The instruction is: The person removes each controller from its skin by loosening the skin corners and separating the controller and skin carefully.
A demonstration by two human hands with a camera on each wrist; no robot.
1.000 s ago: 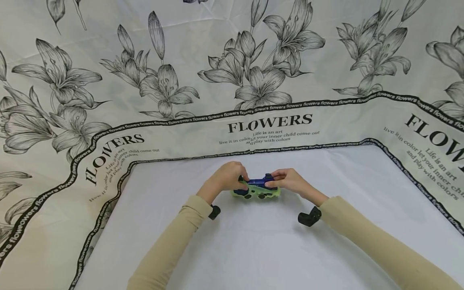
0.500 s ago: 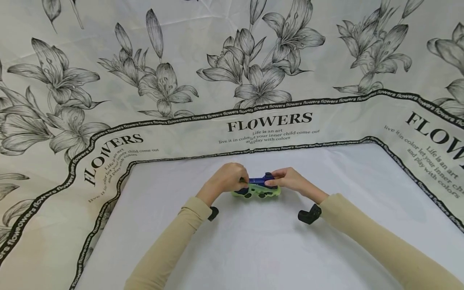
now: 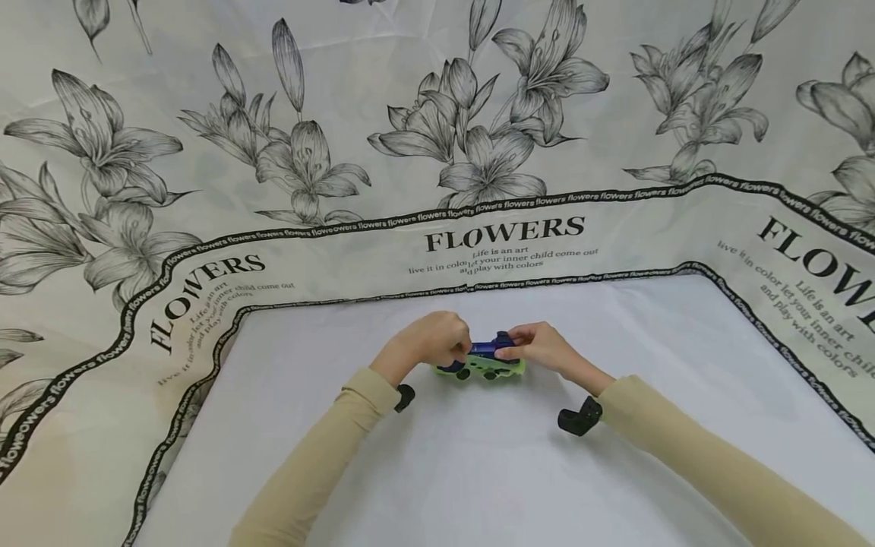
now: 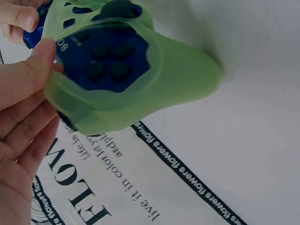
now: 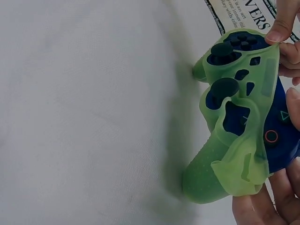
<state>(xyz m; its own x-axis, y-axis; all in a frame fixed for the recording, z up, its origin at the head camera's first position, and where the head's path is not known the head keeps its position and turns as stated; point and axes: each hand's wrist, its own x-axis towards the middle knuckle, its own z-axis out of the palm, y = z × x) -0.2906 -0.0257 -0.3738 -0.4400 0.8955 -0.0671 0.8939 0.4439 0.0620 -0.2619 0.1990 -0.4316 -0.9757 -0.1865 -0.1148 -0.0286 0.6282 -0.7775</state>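
A dark blue game controller (image 3: 484, 349) is held between both hands, partly inside a translucent green silicone cover (image 5: 201, 176). In the left wrist view, the cover surrounds the directional buttons and the left handle. My left hand (image 3: 434, 338) pinches the cover's edge at that end, thumb on top and fingers beneath. My right hand (image 3: 543, 348) grips the opposite end, where the blue shell is bare around the circle and triangle buttons. There the cover is folded back and bunched in the right wrist view. Both thumbsticks poke through its openings.
A white cloth-covered table (image 3: 478, 471) lies under the hands. Behind it hangs a floral-print cloth (image 3: 403, 182) with a black lettered border. Black wrist cameras (image 3: 581, 418) sit below both cuffs.
The left thumb has moved in against the curled fingers at the cover's edge. The controller has tipped slightly, while the right hand keeps its grip. The head view has shifted a little.
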